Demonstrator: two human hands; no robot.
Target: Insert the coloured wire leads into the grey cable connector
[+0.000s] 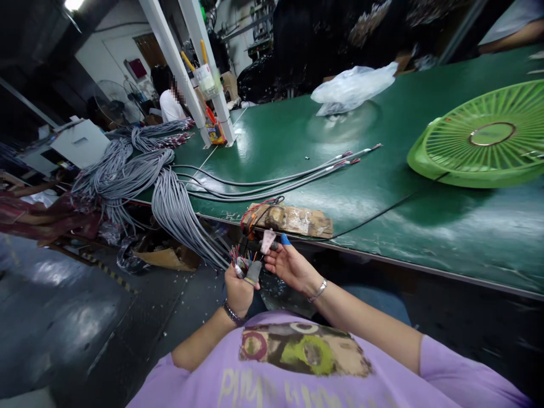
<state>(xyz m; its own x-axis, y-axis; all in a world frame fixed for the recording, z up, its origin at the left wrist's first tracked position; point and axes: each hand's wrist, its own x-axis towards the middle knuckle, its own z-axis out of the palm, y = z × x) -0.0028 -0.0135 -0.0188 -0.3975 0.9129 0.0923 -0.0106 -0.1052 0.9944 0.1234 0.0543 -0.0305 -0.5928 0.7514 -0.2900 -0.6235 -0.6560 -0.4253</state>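
Note:
My left hand point(238, 290) is closed around the near ends of a thick bundle of grey cables point(181, 209). Thin coloured wires point(243, 258) fan out of the cable ends above my fist. A grey cover with a yellowish edge point(254, 273) sits at my left thumb. To the right, my right hand point(293, 267) has its fingers curled, and a blue cover point(285, 239) caps one tip. At its fingertips is a pale pink piece point(268, 241); what exactly they pinch is too small to tell. Both hands are just off the table's front edge.
A taped wooden block point(297, 220) with red and black leads lies on the green table point(382, 209). Several loose cables point(272, 186) stretch behind it. A green fan point(480, 136) stands right, its black cord point(378, 214) running to the block. Coiled cables point(123, 170) pile up left, near white posts point(170, 62).

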